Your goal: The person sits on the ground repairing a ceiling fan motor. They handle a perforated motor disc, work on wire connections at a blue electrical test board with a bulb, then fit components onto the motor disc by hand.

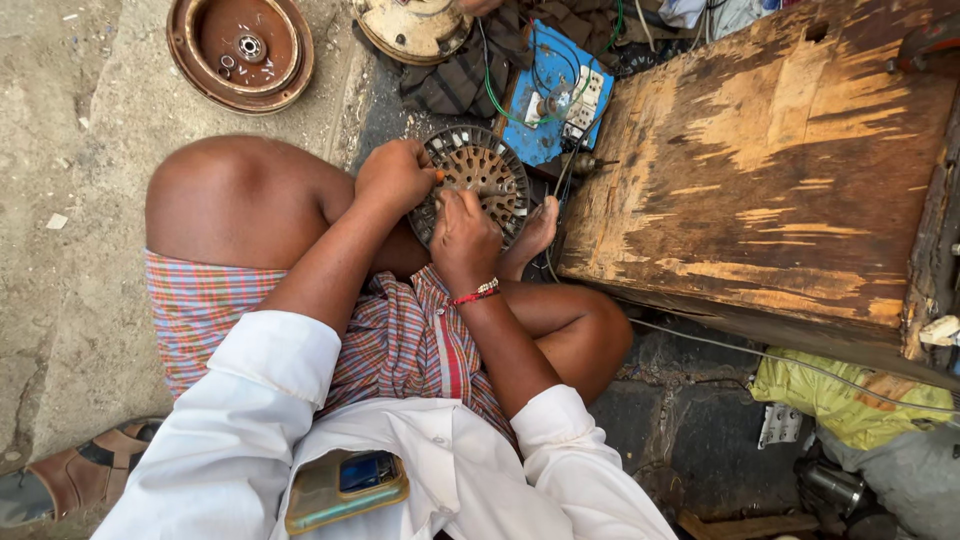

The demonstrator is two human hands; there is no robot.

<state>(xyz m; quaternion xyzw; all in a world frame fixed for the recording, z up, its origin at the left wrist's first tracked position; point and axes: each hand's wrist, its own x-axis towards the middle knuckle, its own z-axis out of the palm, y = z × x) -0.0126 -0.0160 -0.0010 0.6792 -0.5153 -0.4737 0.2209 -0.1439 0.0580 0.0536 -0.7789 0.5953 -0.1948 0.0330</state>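
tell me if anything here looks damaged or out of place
The wooden bench top is badly worn, its dark finish scraped to bare wood in patches. A phone sticks out of the shirt pocket. Both hands grip the round slotted metal core.

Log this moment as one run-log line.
left hand: grips rim of round slotted metal core | right hand: on core's near edge | core: propped against foot | wooden bench: beside

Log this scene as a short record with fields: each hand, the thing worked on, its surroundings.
left hand: grips the left rim of the round slotted metal core
right hand: rests on the core's lower edge, fingers curled
core: round, perforated, held near the foot
right of it: worn wooden box
above it: blue board with wires
upper left: brown round cover on the ground
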